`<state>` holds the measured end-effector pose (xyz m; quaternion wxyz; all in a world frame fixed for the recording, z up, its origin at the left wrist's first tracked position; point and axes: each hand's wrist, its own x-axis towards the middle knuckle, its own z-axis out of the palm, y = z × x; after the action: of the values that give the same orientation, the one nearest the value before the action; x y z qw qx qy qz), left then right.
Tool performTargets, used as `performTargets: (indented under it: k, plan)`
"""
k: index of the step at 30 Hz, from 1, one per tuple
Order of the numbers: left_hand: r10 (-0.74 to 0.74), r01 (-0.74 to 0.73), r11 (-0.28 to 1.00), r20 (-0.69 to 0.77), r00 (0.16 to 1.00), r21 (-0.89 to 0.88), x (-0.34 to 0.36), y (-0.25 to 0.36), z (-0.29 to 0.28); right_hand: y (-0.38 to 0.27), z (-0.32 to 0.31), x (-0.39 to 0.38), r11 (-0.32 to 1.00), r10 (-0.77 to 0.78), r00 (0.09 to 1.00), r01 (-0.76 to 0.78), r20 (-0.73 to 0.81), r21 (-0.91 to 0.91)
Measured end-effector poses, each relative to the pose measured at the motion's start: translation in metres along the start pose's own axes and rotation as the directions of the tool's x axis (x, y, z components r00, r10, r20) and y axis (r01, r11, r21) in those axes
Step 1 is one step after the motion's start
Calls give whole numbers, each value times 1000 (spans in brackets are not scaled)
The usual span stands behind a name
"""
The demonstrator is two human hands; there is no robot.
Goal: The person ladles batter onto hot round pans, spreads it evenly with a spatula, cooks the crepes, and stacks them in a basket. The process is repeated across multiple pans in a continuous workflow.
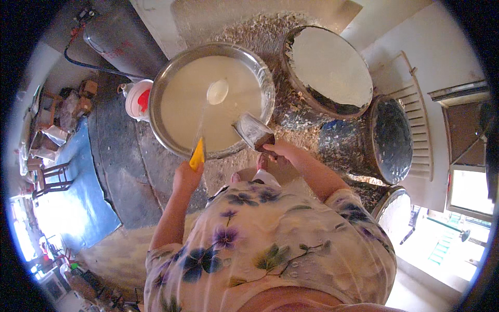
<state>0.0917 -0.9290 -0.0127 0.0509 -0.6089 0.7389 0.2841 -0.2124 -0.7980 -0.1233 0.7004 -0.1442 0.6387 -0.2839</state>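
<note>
A wide steel basin is filled with a pale cream liquid. My left hand grips the yellow handle of a long ladle, whose shaft reaches over the liquid to a pale oval head near the middle. My right hand is closed on the dark handle of a metal scoop or scraper, held at the lower right inside the basin's outline. Whether the scoop touches the liquid I cannot tell.
A drum of pale material stands upper right, dark drums below it. A white-and-red bucket sits left of the basin, below a grey cylinder with a hose. A blue sheet and chair are far left.
</note>
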Motion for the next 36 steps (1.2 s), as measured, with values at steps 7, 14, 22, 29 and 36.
performTargets:
  k: [7,14,22,29,36]
  plan:
    - [169,-245,945,319,933,217,16,-19,35,65,-33,-17,944,-56,969,-27,-241,-329]
    - [150,-152,988,473,869,-34,10,-88,-40,53,-38,-25,890,-186,950,54,-253,-453]
    - [67,-197,901,326,943,386,-7,-105,-18,56,-1,-10,931,-231,952,156,-200,-331]
    - [141,-260,879,301,943,400,6,-97,-21,35,-3,-33,898,-291,931,187,-221,-397]
    - [234,-136,965,503,832,-223,10,-56,17,42,-15,7,854,-401,864,233,-304,-464]
